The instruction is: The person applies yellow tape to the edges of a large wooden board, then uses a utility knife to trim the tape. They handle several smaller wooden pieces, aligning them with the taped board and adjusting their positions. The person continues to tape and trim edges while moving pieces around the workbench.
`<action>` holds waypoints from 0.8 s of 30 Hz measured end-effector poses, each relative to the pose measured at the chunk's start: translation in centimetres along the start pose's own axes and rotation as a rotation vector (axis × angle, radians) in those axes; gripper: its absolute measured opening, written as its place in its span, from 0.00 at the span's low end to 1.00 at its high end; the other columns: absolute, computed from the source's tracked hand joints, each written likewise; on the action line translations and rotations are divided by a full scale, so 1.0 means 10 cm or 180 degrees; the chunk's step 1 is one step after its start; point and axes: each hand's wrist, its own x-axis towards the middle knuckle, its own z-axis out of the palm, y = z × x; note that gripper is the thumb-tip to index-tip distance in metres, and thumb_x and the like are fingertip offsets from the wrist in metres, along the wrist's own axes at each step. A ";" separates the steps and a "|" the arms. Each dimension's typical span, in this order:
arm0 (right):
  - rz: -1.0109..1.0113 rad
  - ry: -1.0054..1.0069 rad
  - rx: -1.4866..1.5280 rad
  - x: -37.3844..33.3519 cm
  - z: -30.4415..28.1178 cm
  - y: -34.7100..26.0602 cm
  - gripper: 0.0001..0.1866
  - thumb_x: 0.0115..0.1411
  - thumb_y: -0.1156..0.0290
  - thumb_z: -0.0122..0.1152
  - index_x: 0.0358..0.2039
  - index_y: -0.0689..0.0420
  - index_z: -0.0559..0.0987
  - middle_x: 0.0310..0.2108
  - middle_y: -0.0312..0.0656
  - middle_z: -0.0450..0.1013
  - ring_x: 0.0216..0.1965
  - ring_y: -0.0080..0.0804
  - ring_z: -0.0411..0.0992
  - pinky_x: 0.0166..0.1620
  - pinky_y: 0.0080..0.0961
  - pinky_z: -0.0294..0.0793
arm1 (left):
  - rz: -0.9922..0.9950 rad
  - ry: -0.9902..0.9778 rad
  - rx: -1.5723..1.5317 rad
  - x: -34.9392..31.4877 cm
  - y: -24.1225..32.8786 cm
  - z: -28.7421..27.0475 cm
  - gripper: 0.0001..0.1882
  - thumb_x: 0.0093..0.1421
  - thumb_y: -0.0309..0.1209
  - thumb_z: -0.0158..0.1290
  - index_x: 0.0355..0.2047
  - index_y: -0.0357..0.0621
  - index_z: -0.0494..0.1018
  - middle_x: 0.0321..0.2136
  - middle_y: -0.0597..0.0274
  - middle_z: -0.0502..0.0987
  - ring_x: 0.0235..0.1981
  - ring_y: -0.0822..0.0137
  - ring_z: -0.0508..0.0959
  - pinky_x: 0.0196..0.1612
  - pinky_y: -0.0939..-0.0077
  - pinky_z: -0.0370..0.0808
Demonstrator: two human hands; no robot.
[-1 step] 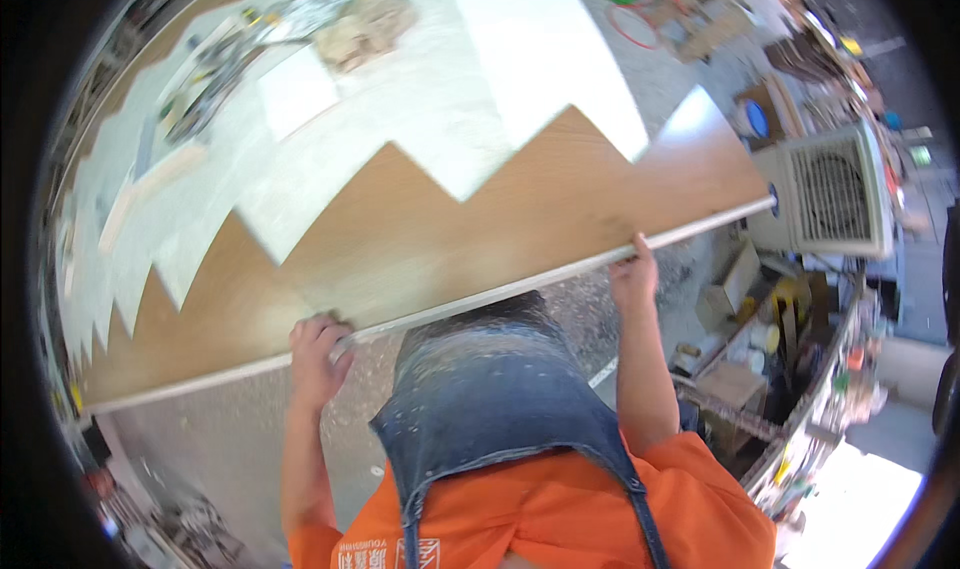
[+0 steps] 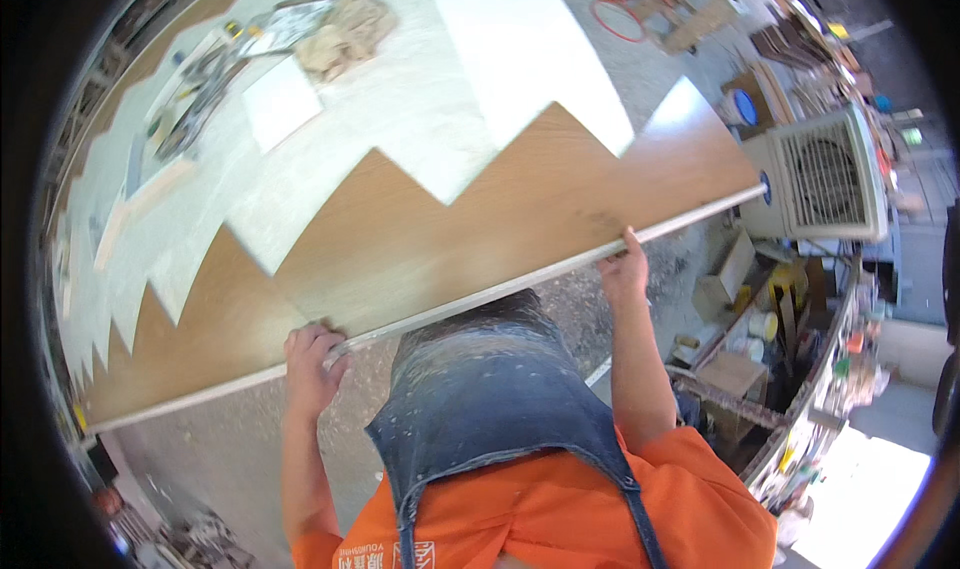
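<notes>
A long brown wood-faced panel (image 2: 430,234) with a zigzag, saw-toothed far edge lies along the front of a pale work surface. Its straight near edge, a light strip, runs past my waist. My left hand (image 2: 315,357) is curled over this edge left of my body, fingertips on the brown face and thumb below. Farther right, my right hand (image 2: 627,269) pinches the same edge, with one digit on top and the other fingers underneath, partly hidden.
Beyond the panel are a white board (image 2: 530,49), a small white sheet (image 2: 282,104), a crumpled tan cloth (image 2: 345,34) and several blurred tools. At right stand an air cooler (image 2: 820,174), a blue-lidded bucket (image 2: 742,107) and a cluttered shelf (image 2: 735,379). A red hose (image 2: 615,24) lies at the far right.
The whole view has shifted and turned slightly, so the panel's right end sits a little higher and its left end lower. Both hands keep their places on the panel's edge.
</notes>
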 end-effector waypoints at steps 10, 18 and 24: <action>-0.0053 0.0315 -0.0391 -0.16 -0.03 -0.03 0.28 0.68 0.55 0.62 0.60 0.62 0.70 0.58 0.47 0.67 0.57 0.42 0.68 0.55 0.39 0.74 | 0.0073 -0.0373 -0.0260 0.15 -0.15 -0.18 0.14 0.47 0.24 0.66 0.35 0.48 0.79 0.39 0.58 0.77 0.47 0.50 0.74 0.51 0.58 0.68; -0.0027 0.0232 -0.0623 -0.24 0.08 -0.03 0.26 0.68 0.59 0.62 0.60 0.60 0.71 0.59 0.46 0.68 0.60 0.43 0.67 0.59 0.42 0.74 | -0.0015 -0.0603 -0.0471 0.13 -0.24 -0.20 0.11 0.51 0.24 0.63 0.36 0.48 0.81 0.37 0.60 0.74 0.44 0.52 0.71 0.50 0.60 0.67; 0.0179 0.0486 -0.1325 -0.54 0.14 0.09 0.27 0.66 0.58 0.66 0.58 0.61 0.71 0.53 0.42 0.72 0.52 0.39 0.73 0.53 0.38 0.76 | -0.0089 -0.0695 -0.0540 0.16 -0.24 -0.22 0.12 0.49 0.22 0.64 0.36 0.48 0.81 0.37 0.60 0.74 0.43 0.53 0.71 0.49 0.60 0.68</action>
